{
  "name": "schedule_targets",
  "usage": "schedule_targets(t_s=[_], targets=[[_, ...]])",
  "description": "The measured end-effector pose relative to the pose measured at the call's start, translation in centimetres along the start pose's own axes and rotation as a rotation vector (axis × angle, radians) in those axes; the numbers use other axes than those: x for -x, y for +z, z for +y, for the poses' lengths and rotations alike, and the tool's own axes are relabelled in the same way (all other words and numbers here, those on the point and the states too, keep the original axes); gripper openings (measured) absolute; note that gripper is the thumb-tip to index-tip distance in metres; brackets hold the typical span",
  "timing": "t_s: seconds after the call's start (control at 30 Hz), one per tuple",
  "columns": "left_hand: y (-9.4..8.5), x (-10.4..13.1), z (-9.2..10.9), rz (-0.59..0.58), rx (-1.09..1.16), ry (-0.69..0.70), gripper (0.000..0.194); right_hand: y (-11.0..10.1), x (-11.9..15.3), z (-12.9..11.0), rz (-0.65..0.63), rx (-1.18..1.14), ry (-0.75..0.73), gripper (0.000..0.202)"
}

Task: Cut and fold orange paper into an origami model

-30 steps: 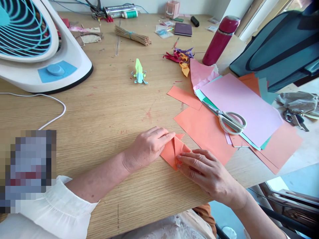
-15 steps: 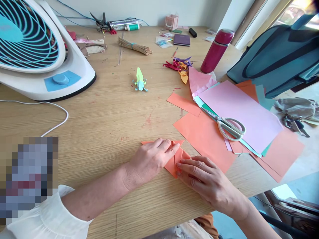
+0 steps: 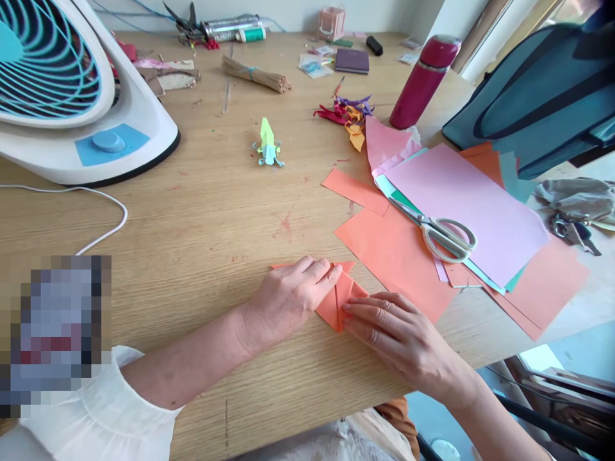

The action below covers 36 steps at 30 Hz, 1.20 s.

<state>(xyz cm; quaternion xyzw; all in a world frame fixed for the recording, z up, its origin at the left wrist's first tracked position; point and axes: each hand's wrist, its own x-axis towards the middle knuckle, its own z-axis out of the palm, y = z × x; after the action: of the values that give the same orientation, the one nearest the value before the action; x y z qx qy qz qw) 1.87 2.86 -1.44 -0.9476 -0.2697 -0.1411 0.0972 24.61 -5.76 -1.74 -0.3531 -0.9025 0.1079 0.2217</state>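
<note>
A folded piece of orange paper (image 3: 331,306) lies flat near the table's front edge, with a crease or slit down its middle. My left hand (image 3: 298,289) presses on its upper left part, fingers close together, covering some of it. From the right, my right hand (image 3: 396,333) has its fingertips on the paper's right flap, the fingers together. Just beyond lies a larger orange sheet (image 3: 394,256). Scissors (image 3: 444,238) with pale handles rest on a pink sheet (image 3: 471,205) in the paper pile at the right.
A fan (image 3: 110,144) stands at the left, its white cord (image 3: 122,214) on the table (image 3: 192,224). A small green and blue paper figure (image 3: 268,144) stands beyond my hands. Farther back are bundled sticks (image 3: 254,73), a red bottle (image 3: 423,83) and a teal bag (image 3: 528,102).
The view has shifted slightly, so most things appear a little higher. Both hands remain on the folded paper, my right fingertips still at its right flap.
</note>
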Motion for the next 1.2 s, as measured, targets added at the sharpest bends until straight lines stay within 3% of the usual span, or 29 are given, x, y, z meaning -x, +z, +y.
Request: schedule_targets(t_s=[0.23, 0.5, 1.2], targets=[[0.1, 0.1, 0.0, 0.021, -0.017, 0.008, 0.035, 0.3, 0.3, 0.1, 0.026, 0.068, 0.091, 0.033], [0.2, 0.1, 0.0, 0.011, 0.011, 0.008, 0.035, -0.1, -0.6, -0.2, -0.032, 0.110, -0.020, 0.033], [0.1, 0.0, 0.1, -0.053, -0.077, 0.007, 0.040, -0.2, -0.8, -0.2, -0.042, 0.076, 0.012, 0.034]])
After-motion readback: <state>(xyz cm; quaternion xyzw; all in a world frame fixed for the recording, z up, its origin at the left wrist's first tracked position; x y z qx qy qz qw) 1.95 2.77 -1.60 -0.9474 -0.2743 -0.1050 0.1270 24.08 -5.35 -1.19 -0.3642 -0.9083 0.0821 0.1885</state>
